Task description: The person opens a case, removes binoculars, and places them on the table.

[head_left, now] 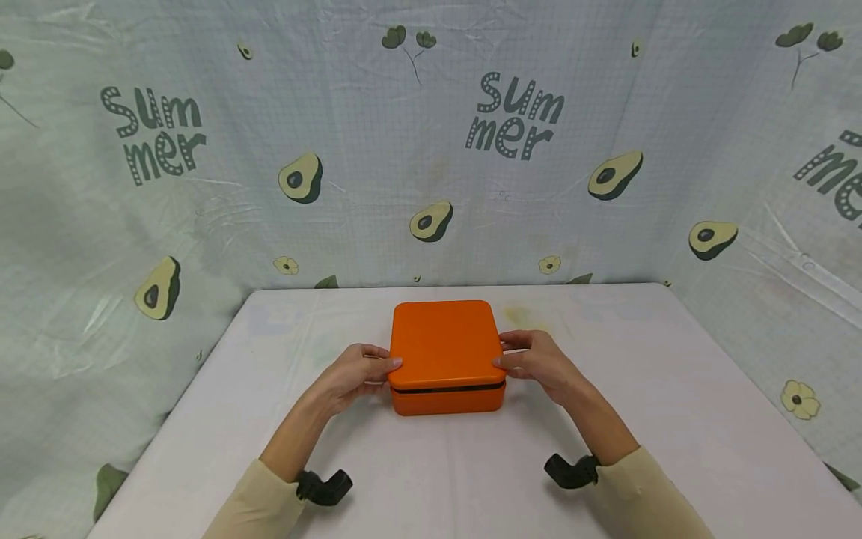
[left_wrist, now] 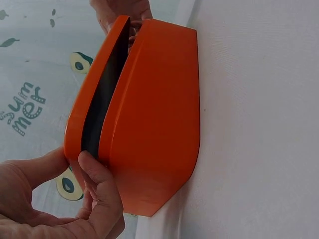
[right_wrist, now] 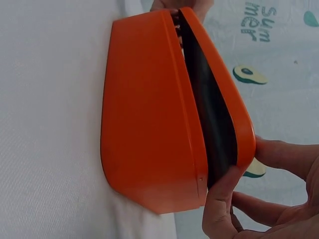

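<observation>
An orange box (head_left: 447,402) stands on the white table, its orange lid (head_left: 444,340) raised a little above the base. A dark gap shows along the front between the two parts. My left hand (head_left: 360,372) pinches the lid's left edge, thumb on top and fingers beneath. On the opposite side my right hand (head_left: 539,361) pinches the right edge in the same way. In the left wrist view the lid (left_wrist: 97,84) is tilted against the base (left_wrist: 154,109). The right wrist view shows the dark gap beside the lid (right_wrist: 224,84). What lies inside the box is hidden.
The white table (head_left: 431,479) spreads around the box on all sides. Behind and beside it hangs a pale sheet (head_left: 364,112) printed with avocados and lettering. A black wrist camera (head_left: 325,488) is strapped to the left wrist, another camera (head_left: 571,471) to the right.
</observation>
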The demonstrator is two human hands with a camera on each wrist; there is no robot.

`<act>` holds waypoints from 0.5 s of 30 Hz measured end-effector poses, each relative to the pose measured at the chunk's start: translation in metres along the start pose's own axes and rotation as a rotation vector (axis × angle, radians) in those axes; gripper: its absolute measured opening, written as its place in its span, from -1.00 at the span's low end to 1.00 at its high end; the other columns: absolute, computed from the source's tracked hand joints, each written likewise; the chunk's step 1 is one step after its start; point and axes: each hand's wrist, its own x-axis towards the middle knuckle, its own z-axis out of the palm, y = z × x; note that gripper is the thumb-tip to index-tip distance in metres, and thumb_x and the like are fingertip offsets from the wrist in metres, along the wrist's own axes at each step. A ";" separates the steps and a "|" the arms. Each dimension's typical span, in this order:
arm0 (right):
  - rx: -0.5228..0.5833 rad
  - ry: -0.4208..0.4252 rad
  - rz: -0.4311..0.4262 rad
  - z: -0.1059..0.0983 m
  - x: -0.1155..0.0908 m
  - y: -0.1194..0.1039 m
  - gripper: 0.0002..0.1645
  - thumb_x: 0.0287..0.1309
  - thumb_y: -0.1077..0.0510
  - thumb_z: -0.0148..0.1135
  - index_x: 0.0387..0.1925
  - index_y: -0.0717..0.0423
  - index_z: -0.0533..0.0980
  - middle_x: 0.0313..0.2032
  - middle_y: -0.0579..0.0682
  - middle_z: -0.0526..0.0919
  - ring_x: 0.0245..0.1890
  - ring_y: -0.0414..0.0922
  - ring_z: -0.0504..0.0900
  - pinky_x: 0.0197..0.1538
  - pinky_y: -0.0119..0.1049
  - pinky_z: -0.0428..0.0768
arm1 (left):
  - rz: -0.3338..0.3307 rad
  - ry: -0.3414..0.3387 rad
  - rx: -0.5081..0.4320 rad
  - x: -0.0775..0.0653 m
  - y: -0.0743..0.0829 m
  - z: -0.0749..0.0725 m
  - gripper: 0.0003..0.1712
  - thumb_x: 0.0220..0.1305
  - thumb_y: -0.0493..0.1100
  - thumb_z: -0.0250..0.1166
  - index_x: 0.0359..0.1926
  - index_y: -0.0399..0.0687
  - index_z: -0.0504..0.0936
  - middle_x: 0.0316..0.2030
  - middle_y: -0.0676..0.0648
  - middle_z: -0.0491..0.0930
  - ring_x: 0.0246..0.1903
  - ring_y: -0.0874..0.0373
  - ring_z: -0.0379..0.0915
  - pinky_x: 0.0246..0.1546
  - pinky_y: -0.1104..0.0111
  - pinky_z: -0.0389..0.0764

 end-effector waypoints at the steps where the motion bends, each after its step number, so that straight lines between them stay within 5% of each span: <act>1: 0.000 0.001 -0.002 0.001 0.000 -0.001 -0.21 0.22 0.22 0.39 0.41 0.37 0.34 0.24 0.27 0.48 -0.05 -0.09 0.66 0.16 -0.10 0.70 | -0.001 0.002 0.003 0.000 0.001 0.000 -0.40 0.39 -0.10 0.38 0.23 -0.39 0.38 -0.03 -0.19 0.63 -0.21 0.09 0.59 -0.04 0.26 0.72; 15: -0.011 0.009 -0.022 0.006 -0.004 -0.005 -0.22 0.22 0.22 0.39 0.43 0.35 0.35 0.25 0.28 0.49 -0.05 -0.10 0.65 0.17 -0.11 0.70 | 0.022 0.005 0.041 -0.005 0.007 -0.003 -0.44 0.38 -0.11 0.36 0.20 -0.36 0.36 -0.06 -0.21 0.59 -0.20 0.07 0.59 -0.07 0.25 0.73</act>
